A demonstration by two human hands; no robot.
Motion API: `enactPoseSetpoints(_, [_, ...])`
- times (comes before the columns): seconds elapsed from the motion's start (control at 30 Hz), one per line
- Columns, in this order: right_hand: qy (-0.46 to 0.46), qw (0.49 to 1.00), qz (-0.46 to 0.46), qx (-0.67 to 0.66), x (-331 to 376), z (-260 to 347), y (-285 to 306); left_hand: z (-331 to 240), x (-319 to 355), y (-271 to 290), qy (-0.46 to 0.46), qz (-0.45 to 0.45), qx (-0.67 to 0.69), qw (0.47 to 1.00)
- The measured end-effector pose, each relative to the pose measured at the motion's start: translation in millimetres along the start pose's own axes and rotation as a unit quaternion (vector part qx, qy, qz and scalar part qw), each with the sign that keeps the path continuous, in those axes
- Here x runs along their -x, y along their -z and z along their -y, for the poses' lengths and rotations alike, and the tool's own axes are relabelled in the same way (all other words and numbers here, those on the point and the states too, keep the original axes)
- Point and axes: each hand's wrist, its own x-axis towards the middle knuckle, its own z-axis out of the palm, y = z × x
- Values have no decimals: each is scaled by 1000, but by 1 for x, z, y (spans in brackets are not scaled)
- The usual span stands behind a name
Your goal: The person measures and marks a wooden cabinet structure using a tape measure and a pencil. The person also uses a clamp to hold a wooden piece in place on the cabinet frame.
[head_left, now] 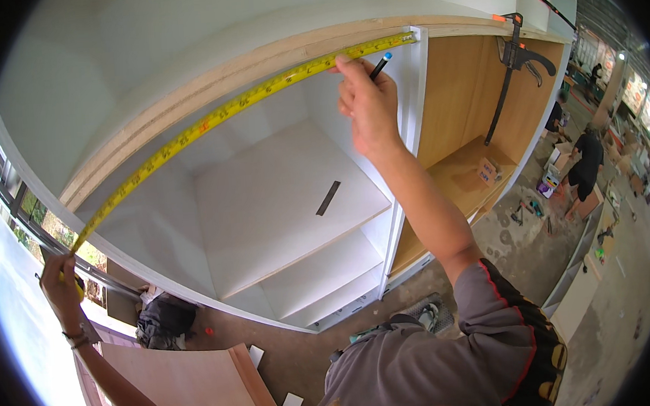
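Note:
A yellow tape measure (223, 111) is stretched across the front of a white cabinet (287, 198), under its wooden-edged upper board. Its hooked end sits at the upright divider (416, 78). At the far left, my left hand (62, 284) is closed round the tape's case, which it mostly hides. My right hand (371, 107) pinches the blade's lower edge near the hooked end. A dark pencil or pen (381, 65) with a blue end also sticks out of that hand. A dark flat strip (328, 198) lies on the shelf below.
A black bar clamp (513, 61) grips the board above the wood-coloured compartment (460, 105), where a small box (489, 170) stands. A pinkish panel (179, 376) and a dark bag (166, 322) are at lower left. Co-workers (587, 161) and tools occupy the floor at right.

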Motion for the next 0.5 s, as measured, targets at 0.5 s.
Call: enactPoseSetpoints(0.5, [17, 1000, 7, 2, -18, -7, 0, -2, -45, 1, -74, -19, -99, 992])
